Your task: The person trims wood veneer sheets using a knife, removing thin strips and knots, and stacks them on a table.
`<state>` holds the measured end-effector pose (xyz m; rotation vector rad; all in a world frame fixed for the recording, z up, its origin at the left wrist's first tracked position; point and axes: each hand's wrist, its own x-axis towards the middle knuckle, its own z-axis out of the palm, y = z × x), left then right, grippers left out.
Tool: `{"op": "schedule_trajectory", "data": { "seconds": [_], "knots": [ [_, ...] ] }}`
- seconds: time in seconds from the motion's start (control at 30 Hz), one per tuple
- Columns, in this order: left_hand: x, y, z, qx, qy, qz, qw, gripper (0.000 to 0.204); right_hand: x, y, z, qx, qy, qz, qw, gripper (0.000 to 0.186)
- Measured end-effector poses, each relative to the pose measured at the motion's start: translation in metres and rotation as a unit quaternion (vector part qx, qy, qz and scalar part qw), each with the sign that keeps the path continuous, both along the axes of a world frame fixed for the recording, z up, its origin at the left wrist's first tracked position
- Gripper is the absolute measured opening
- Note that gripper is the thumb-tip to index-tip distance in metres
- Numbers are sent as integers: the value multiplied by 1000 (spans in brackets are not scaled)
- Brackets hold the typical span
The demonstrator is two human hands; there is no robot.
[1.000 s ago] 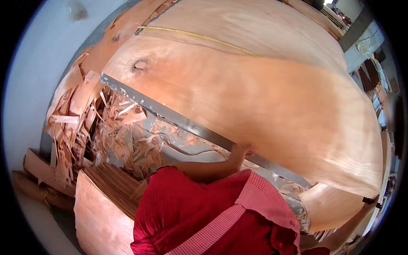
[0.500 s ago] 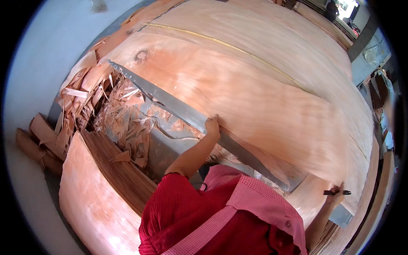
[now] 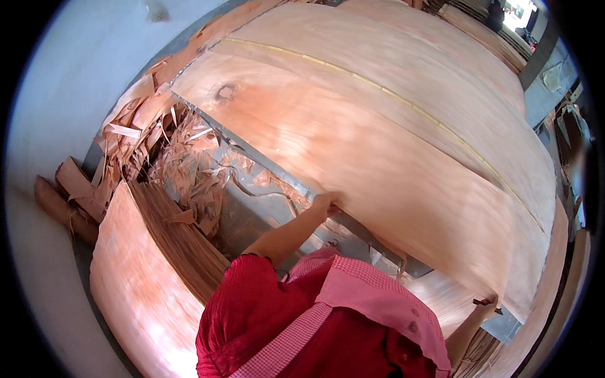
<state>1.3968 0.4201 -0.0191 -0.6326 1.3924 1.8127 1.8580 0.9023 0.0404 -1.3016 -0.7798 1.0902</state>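
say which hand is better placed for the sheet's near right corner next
Likely the right hand, holding a dark tool at that corner; the left hand is away at the metal strip.

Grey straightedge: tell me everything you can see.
The grey straightedge is a long, narrow bar, metal by its look. It runs diagonally along the near edge of the large wood sheet, its upper-left end beside torn wood scraps. The left hand grips it partway along. Whether it lies flat or tilted is unclear.
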Motion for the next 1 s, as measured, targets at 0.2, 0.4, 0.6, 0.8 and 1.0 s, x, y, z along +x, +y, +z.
{"op": "schedule_trajectory", "data": {
  "seconds": [0.2,0.4,0.6,0.8,1.0],
  "knots": [
    [3,-29,0,-14,22,11,1000,20,-9,1,-28,-31,-48,75,996,19],
    [-26,-57,30,-5,-34,-51,998,29,28,-11,-73,-31,26,124,992,21],
    [-89,-165,8,-112,-4,43,993,25,-48,-89,1,-177,-521,-120,826,32],
    [-270,-183,73,-413,591,-149,677,16,-153,-96,10,174,-519,139,825,31],
    [-441,-76,78,-503,616,-430,428,74,-444,-125,10,205,-555,472,654,67]
  ]
}}
